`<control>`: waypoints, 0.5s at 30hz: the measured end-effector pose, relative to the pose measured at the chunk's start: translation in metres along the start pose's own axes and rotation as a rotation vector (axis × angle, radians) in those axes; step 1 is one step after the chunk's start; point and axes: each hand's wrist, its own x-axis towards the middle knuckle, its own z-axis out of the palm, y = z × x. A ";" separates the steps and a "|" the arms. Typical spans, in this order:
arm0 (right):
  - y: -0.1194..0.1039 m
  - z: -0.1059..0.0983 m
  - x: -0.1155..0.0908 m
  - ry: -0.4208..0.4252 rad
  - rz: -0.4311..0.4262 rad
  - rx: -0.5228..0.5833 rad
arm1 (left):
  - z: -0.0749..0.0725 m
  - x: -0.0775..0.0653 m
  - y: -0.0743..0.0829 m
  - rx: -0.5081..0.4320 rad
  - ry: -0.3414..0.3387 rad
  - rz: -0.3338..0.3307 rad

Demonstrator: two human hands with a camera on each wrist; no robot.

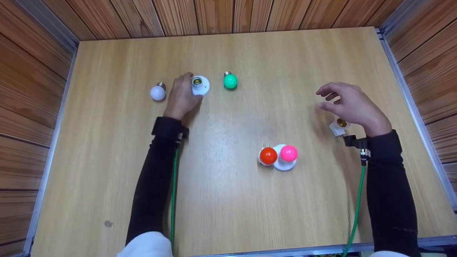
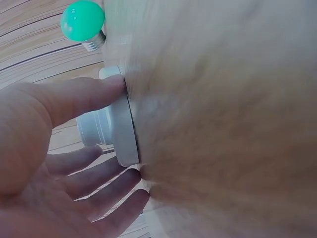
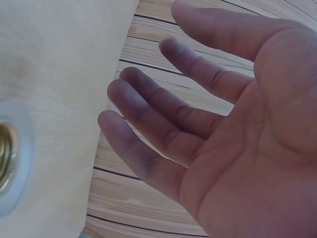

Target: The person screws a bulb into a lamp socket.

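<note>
My left hand (image 1: 184, 94) is at a round white lamp holder (image 1: 203, 86) with an upward-facing brass-lined socket. In the left wrist view the thumb presses one side of the lamp holder's base (image 2: 125, 134) and fingers lie along the other side. A white bulb (image 1: 157, 92) lies left of this hand, and a green bulb (image 1: 230, 81) lies right of the lamp holder. My right hand (image 1: 353, 105) hovers with loosely bent fingers and holds nothing. Below it sits a small white plug-in socket (image 1: 337, 127), partly covered by the hand.
A red bulb (image 1: 268, 156) on a white base and a pink bulb (image 1: 289, 153) in a round white holder (image 1: 284, 166) stand side by side near the middle. Wood-panelled walls (image 1: 214, 18) border the table (image 1: 221, 207). Green cables (image 1: 357, 207) trail from both wrists.
</note>
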 end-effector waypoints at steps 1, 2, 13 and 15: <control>-0.002 -0.001 0.001 0.002 -0.010 -0.005 | -0.001 -0.001 0.000 -0.004 0.002 0.001; -0.005 -0.002 0.003 0.004 -0.020 -0.013 | -0.002 -0.002 0.000 -0.008 -0.001 0.000; -0.035 -0.004 0.032 0.038 -0.164 -0.086 | -0.024 -0.041 0.005 -0.074 0.136 0.103; -0.039 0.000 0.041 0.033 -0.189 -0.089 | -0.027 -0.050 0.004 -0.078 0.172 0.128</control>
